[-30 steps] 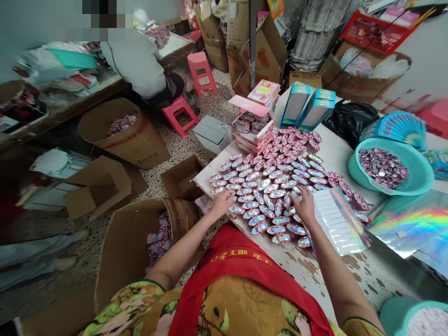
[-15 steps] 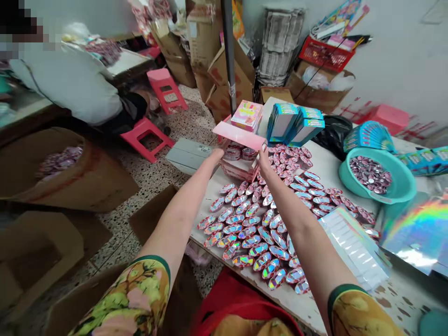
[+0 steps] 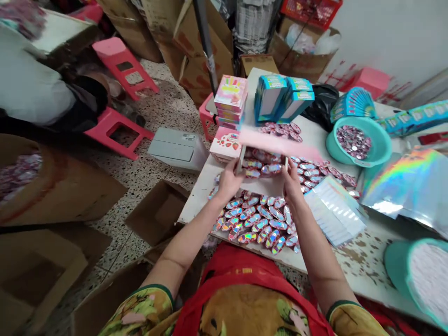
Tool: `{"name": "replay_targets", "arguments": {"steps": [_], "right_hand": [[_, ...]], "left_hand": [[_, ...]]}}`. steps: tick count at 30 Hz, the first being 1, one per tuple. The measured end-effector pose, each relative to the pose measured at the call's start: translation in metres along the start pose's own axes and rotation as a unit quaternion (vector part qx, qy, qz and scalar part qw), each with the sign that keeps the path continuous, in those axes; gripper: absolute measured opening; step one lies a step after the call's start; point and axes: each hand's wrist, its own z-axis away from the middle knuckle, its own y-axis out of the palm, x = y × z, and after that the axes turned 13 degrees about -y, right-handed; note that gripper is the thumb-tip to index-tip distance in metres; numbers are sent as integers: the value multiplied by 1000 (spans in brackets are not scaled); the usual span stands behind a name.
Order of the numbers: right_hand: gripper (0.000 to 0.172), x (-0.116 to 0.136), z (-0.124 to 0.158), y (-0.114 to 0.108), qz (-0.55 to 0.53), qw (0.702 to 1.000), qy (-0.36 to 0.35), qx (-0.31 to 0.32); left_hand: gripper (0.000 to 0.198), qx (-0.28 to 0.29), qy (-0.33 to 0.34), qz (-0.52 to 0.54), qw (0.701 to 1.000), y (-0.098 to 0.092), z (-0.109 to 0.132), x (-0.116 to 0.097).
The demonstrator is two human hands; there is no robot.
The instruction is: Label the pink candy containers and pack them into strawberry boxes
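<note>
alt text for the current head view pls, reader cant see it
A person's left hand and right hand hold an open box of shiny oval pieces, its pink lid blurred, over a white table. More such pieces lie spread on it, with a teal bowl farther right.

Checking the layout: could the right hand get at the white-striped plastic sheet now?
Probably not without letting go: the right hand holds the open box, though the plastic sheet lies near.

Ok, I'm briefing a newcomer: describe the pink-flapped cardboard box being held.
On the white table, find shiny silver ovals. There, the left hand and right hand hold the cardboard box by opposite sides. Unlike the closed pink strawberry-print box to its left, its pink flap is open, showing similar ovals.
</note>
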Motion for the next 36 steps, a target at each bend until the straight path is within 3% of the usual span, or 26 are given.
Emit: {"name": "replay_targets", "arguments": {"steps": [4,7,10,14,17,20,23,26,29,32,36], "right_hand": [[83,-29,78,-54,88,986,121,-78],[80,-44,88,-73,124,980,105,-115],[75,-47,74,-83,98,985,74,-119],[71,-42,57,-94,-4,995,96,-24],[76,-38,48,-102,-2,997,61,-39],[75,-33,36,-109,-1,998,47,-36],[76,-29,24,-114,-42,996,79,0],[79,-27,19,-118,-63,993,101,20],[80,-27,19,-119,-70,992,101,25],[79,-31,20,-119,-66,995,75,23],[75,-42,21,-116,-36,998,40,28]], "left_hand": [[61,74,-56,-9,996,67,68,37],[66,97,-101,-42,989,99,88,59],[65,74,-67,-111,989,103,94,65],[58,8,69,-249,966,105,97,41],[45,30,147,-356,922,127,87,12],[43,50,179,-423,887,149,69,-11],[44,79,182,-437,877,146,73,-21],[44,125,179,-419,881,128,108,-18],[37,156,190,-451,858,124,146,-2],[35,130,191,-498,836,142,159,18],[50,99,229,-498,830,175,143,36]]}}
